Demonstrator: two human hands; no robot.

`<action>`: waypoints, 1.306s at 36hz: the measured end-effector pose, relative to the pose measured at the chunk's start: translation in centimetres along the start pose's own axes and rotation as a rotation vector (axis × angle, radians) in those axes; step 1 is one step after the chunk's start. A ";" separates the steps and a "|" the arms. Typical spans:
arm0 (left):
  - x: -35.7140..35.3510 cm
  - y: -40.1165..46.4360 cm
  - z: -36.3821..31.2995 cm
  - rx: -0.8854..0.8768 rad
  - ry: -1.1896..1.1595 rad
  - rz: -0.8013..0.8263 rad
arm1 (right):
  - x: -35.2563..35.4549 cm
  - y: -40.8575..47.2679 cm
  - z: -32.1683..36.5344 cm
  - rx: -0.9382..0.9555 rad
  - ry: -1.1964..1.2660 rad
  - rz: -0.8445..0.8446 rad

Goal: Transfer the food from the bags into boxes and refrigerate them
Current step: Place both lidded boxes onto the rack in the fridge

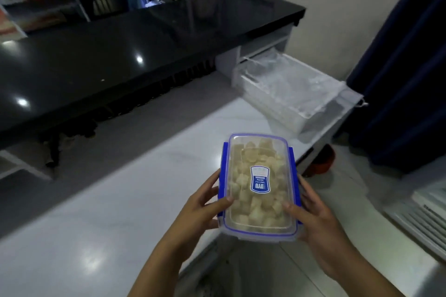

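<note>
Both hands, left (205, 202) and right (321, 222), were clasped around the filled, lidded box (259, 188); refrigeration was judged next, into the open drawer (289, 94).

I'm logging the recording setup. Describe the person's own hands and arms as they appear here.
Both the left hand and right hand are bare: no gloves, rings, watch or bracelets show. Both forearms are uncovered down to the frame's lower edge, with no sleeve in view. The visible thumbnails are short and unpainted.

A home kitchen: glossy black counter (144, 38), open freezer drawer (289, 89), curtain (405, 55).
</note>
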State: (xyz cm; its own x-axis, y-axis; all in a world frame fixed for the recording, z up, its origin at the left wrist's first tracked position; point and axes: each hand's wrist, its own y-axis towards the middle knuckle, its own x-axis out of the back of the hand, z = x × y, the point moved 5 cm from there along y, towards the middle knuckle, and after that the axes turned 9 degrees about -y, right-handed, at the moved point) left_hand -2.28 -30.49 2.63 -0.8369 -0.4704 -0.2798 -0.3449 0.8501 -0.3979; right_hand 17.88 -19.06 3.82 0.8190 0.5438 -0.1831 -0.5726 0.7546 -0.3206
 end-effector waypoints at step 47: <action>-66.6 24.1 13.6 0.385 0.383 1.063 | 56.3 -12.0 5.4 0.187 0.197 -1.103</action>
State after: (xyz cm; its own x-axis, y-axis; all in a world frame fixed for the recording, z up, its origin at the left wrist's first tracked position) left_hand 50.88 18.12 -0.27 -0.7211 0.5827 -0.3748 0.6928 0.6138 -0.3784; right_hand 70.67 4.49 2.35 0.8618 -0.5060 -0.0357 0.4814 0.8381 -0.2568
